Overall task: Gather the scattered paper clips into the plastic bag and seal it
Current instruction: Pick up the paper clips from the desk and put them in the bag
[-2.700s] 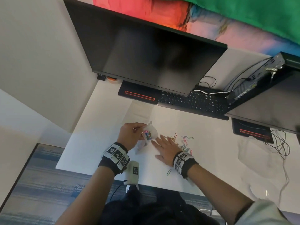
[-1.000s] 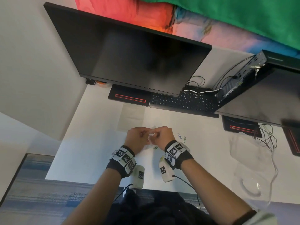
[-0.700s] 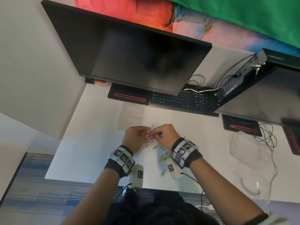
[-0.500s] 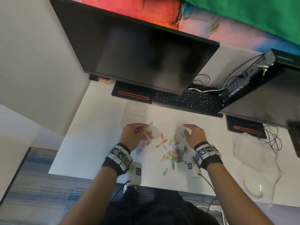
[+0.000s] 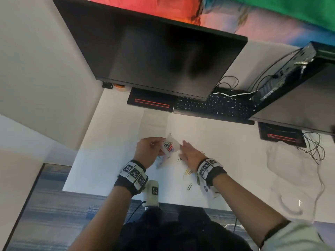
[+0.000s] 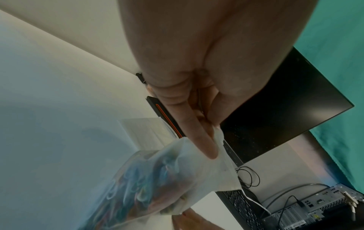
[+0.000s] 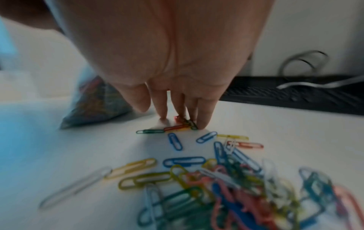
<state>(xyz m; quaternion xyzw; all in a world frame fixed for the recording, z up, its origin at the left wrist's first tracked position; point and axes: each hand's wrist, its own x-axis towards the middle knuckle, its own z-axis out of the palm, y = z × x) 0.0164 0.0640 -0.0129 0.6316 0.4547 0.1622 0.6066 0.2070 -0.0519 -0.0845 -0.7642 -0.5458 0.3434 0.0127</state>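
Note:
My left hand [image 5: 149, 151] pinches the top edge of a clear plastic bag [image 5: 167, 147] holding coloured paper clips; the bag [image 6: 149, 183] hangs open-mouthed from finger and thumb, its bottom near the desk. My right hand [image 5: 190, 153] lies flat on the white desk just right of the bag, fingers straight, fingertips [image 7: 202, 124] pressing on a few clips. A heap of coloured paper clips [image 7: 226, 183] sits under the right wrist, and loose clips [image 5: 188, 178] show beside it in the head view. The bag [image 7: 94, 101] stands left of those fingers.
A black keyboard [image 5: 213, 107] and a large monitor [image 5: 154, 48] stand behind the hands. A small computer [image 5: 282, 77] with cables is at the back right. Crumpled clear plastic [image 5: 290, 169] lies on the desk's right side. The desk's front edge [image 5: 112, 193] runs just below my wrists.
My right hand left the bag, swung out right over the clip pile, and has come back left, flat on the desk beside the bag. The left hand keeps hold of the bag.

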